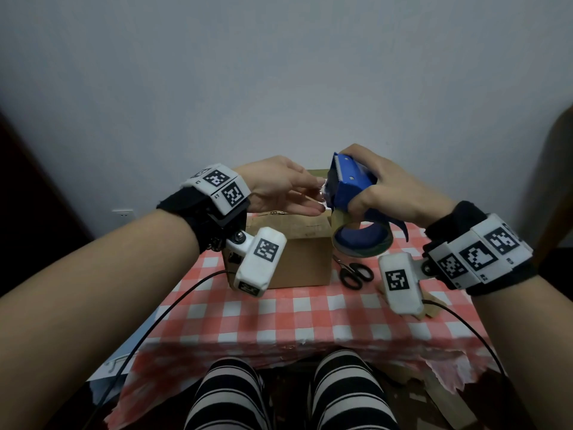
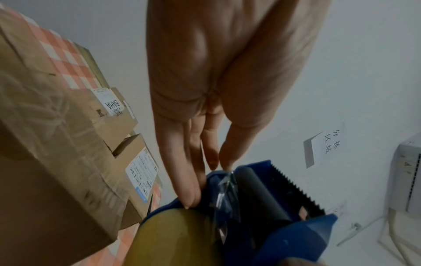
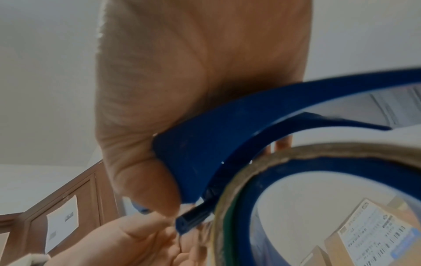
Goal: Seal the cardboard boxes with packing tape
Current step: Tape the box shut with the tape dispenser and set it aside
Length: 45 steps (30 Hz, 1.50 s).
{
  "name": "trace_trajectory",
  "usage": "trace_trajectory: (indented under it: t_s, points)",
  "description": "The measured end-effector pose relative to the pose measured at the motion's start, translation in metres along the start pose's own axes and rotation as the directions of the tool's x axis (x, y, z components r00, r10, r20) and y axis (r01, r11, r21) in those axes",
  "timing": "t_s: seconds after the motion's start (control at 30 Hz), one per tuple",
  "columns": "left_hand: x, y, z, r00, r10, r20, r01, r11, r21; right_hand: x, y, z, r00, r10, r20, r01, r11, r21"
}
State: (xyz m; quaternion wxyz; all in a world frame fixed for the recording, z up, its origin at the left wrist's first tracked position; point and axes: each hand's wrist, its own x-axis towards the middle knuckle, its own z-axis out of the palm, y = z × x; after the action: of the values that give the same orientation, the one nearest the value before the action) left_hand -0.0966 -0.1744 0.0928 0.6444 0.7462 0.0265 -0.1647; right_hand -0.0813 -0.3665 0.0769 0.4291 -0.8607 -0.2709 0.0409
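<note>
Seemed early in the task: no strip ran yet from the roll to the cardboard box [image 1: 297, 252], which stood toward the far edge of the desk [image 1: 279, 311]. Gripped the blue tape dispenser [image 1: 350, 184] above the box's right top edge with the right hand [image 1: 393, 193], fingers clenched round its body. Reached with the left hand [image 1: 279, 187], fingers almost straight, tips touching the crumpled tape end [image 1: 324, 193] at the roller. Probably left to do: pulling, sticking, cutting.

Behind, only a plain pale wall [image 1: 279, 72]. Covered the desk with red-and-white checked cloth. Lay just right of the box: black scissors [image 1: 356, 274].
</note>
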Motion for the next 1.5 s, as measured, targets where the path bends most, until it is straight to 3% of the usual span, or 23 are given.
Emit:
trace_trajectory:
  t_s: [0.27,0.63,1.0,1.1,1.3,1.5]
  points:
    - [0.002,0.0,0.0,0.995,-0.102,0.011,0.101,0.994,0.032,-0.002,-0.004,-0.001,1.0,0.008,-0.009,-0.008,0.997,-0.075]
    - [0.003,-0.003,-0.002,0.996,-0.052,0.072,0.048,0.997,0.058,-0.005,-0.008,0.0,0.998,0.025,0.061,-0.022,0.999,-0.037]
    - [0.001,-0.004,-0.004,0.992,0.01,0.128,-0.049,0.95,0.309,-0.008,-0.007,0.0,0.984,0.068,0.166,-0.076,0.996,0.038]
    - [0.001,-0.003,-0.005,0.994,0.035,0.101,-0.06,0.965,0.254,-0.006,-0.004,0.001,0.988,0.066,0.138,-0.077,0.994,0.082]
    - [-0.001,-0.006,-0.011,0.994,0.018,0.106,-0.009,0.996,-0.086,-0.004,-0.002,0.001,0.992,0.054,0.113,-0.068,0.989,0.128]
    - [-0.002,-0.005,-0.015,0.992,-0.019,0.128,0.022,1.0,-0.02,-0.003,-0.004,0.007,0.993,0.056,0.103,-0.067,0.992,0.105]
